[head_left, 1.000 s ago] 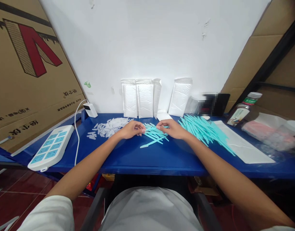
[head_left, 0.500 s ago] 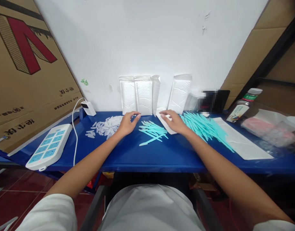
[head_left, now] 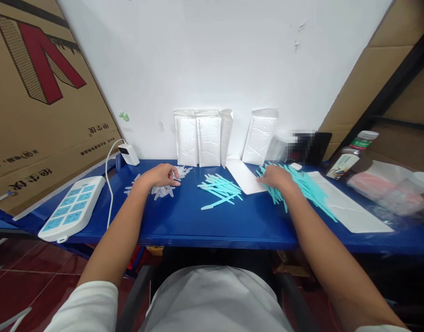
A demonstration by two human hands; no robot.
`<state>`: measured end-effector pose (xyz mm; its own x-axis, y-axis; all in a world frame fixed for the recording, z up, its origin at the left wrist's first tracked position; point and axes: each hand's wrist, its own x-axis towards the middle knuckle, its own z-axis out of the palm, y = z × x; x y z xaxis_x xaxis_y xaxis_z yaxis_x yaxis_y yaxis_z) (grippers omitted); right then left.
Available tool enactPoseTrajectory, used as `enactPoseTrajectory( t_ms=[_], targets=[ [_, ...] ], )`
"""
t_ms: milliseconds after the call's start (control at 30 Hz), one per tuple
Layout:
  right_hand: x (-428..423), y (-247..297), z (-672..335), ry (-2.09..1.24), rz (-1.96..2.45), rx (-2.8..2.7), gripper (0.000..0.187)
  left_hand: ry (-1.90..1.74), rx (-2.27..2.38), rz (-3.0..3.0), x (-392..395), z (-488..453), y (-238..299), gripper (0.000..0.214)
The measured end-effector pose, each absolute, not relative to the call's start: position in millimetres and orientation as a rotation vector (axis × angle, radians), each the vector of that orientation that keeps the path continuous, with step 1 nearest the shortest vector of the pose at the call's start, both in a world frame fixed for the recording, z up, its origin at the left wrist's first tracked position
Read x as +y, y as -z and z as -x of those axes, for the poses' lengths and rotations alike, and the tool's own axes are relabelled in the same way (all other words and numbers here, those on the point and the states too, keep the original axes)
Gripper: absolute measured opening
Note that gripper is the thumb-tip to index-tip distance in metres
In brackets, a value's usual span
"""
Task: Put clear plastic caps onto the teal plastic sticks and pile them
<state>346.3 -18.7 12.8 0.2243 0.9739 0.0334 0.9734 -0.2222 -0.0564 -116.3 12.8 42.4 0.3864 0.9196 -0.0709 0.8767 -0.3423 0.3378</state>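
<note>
Head view.

Desk, blue-topped [head_left: 212, 226], back edge along a white wall.

Item: loose heap of slim turquoise plastic sticks [head_left: 220, 189], mid-desk, nearer the back edge than the front. Most long axes run from back left to front right, crossing at slight angles. Frontmost stick lies counter to these, its broader, paler end pointing front left.

Item: larger heap of slim turquoise plastic sticks [head_left: 307, 184], right of centre, starting near the back edge. Long axes chiefly back left to front right, several ends pointing towards the front right corner.

Item: pile of small translucent whitish plastic slips [head_left: 163, 190], left of centre near the back edge; long axes mixed.

Left hand [head_left: 160, 175]: above the whitish slips, fingers curled, thumb near the fingertips; whether a slip is gripped cannot be told.

Right hand [head_left: 277, 177]: at the left side of the larger heap, fingers bent down among the sticks; grip cannot be told.

Flat white rectangular sheet [head_left: 245, 176]: between the turquoise heaps, long axis back left to front right.

White padded envelopes [head_left: 209, 140]: four, upright along the back edge, leaning on the wall.
</note>
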Motion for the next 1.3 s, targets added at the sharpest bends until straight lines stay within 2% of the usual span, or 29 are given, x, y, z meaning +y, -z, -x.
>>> enactPoseTrajectory(
  t_ms=[233,433,600,833,933,1067,1200,1300],
  targets=[
    [-16.3,-11.0,-346.5,-0.011,2.446,-1.950,0.037,-0.071,1.604,-2.290,16.4,105.1,-32.9,0.025],
    [-21.7,-19.3,-340.7,0.072,2.389,-1.828,0.036,-0.117,1.602,-2.245,16.7,112.6,-36.1,0.032],
    [-23.9,-26.0,-334.8,0.132,2.264,-1.677,0.039,-0.069,1.727,-2.231,18.9,118.1,-36.4,0.027],
    [-25.3,-24.6,-325.7,0.081,2.023,-1.693,0.019,-0.086,1.641,-2.246,21.0,114.1,-32.7,0.031],
    [-29.7,-26.6,-318.1,-0.128,1.783,-1.758,0.012,-0.271,1.462,-2.225,15.1,106.1,-37.1,0.040],
    [-36.9,-27.2,-302.8,-0.569,1.323,-1.860,0.027,-0.550,1.187,-2.134,6.7,85.4,-38.9,0.048],
    [-40.1,-24.1,-290.1,-0.693,1.150,-1.936,0.048,-0.746,1.016,-2.018,3.0,64.6,-30.8,0.052],
    [-39.9,-21.4,-285.6,-0.745,1.112,-1.957,0.054,-0.815,0.991,-1.994,-1.0,53.2,-25.9,0.053]
  ],
)
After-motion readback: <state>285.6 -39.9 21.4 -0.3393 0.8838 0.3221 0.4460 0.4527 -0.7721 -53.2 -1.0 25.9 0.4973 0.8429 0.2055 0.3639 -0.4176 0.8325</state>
